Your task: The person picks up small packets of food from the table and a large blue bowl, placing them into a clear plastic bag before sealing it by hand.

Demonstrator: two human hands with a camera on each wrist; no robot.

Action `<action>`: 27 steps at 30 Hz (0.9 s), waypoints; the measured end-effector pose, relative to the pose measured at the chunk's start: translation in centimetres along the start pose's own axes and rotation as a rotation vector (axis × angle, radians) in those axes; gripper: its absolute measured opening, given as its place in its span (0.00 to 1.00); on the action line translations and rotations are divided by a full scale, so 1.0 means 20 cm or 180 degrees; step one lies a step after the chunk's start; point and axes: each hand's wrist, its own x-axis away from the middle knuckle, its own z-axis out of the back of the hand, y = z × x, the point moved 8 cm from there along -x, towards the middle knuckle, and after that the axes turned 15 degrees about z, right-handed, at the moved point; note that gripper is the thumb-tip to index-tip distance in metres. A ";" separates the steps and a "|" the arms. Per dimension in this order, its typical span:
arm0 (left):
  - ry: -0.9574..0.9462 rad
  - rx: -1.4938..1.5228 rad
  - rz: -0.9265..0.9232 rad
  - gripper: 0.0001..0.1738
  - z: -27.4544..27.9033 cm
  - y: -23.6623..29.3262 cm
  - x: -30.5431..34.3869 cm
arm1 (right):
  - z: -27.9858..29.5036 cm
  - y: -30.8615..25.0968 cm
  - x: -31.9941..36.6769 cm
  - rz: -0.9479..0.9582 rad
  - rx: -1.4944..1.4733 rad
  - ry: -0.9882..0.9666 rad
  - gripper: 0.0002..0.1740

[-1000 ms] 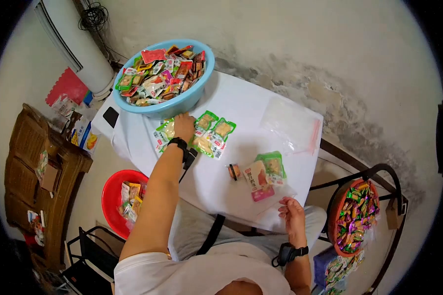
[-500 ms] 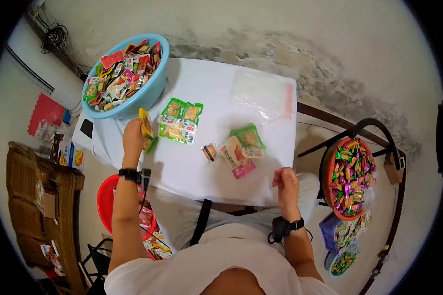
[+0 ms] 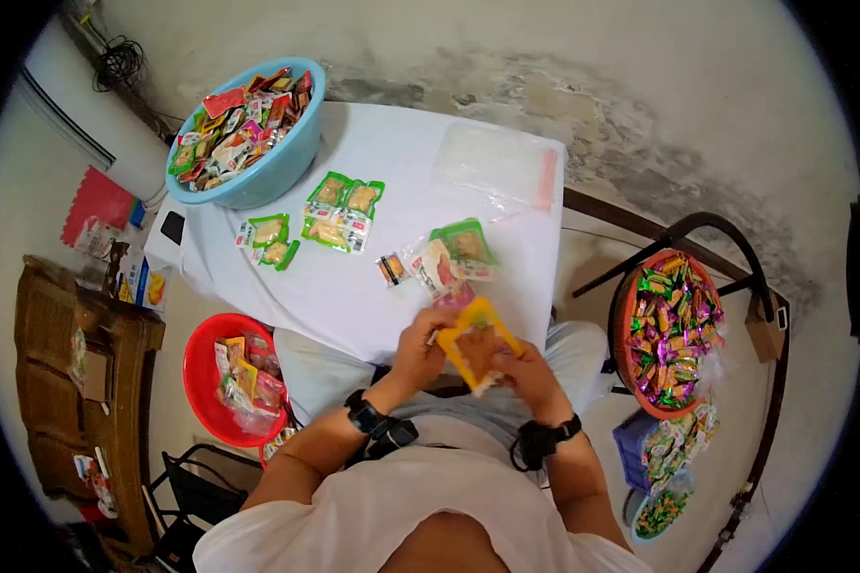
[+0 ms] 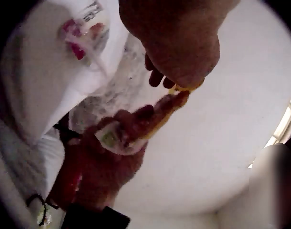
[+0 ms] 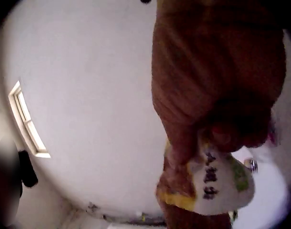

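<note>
A yellow-edged snack packet (image 3: 476,342) with a brown filling is held between both hands, low over the table's front edge. My left hand (image 3: 420,346) grips its left side, and my right hand (image 3: 535,380) pinches its right side. The right wrist view shows the packet's white printed panel (image 5: 217,183) below my fingers. Just beyond the hands lies a clear bag with a pink-and-white packet (image 3: 438,267) and a green packet (image 3: 468,244). A small orange-and-black wrapped snack (image 3: 392,269) lies left of it. Green-edged packets (image 3: 344,196) are laid out farther left, with a smaller group (image 3: 269,239) beside them.
A blue basin (image 3: 291,158) heaped with packets stands at the table's back left. Flat clear bags (image 3: 497,162) lie at the back right. On the floor side are a red basin (image 3: 201,382) at left and an orange basin (image 3: 625,329) of wrapped sweets at right.
The left hand has moved from the left packets to the front middle with the yellow packet, leaving green-edged packets on the table. The right hand has come in and taken hold of the packet too.
</note>
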 end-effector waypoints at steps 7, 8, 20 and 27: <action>0.0165 -0.2494 -0.0268 0.26 -0.15 -0.06 -0.08 | 0.38 0.06 0.16 -0.0085 0.0867 0.0487 0.14; 0.0100 -0.2619 -0.0076 0.23 -0.15 -0.12 -0.10 | 0.38 0.10 0.15 -0.0156 0.1102 0.0215 0.15; 0.0517 -0.1620 -0.0601 0.12 -0.09 -0.09 -0.12 | 0.08 0.25 -0.39 0.0115 0.0720 0.0037 0.13; 0.0209 -0.1922 -0.0266 0.10 -0.09 -0.15 -0.09 | 0.18 0.40 -0.45 -0.0122 0.0473 0.0103 0.15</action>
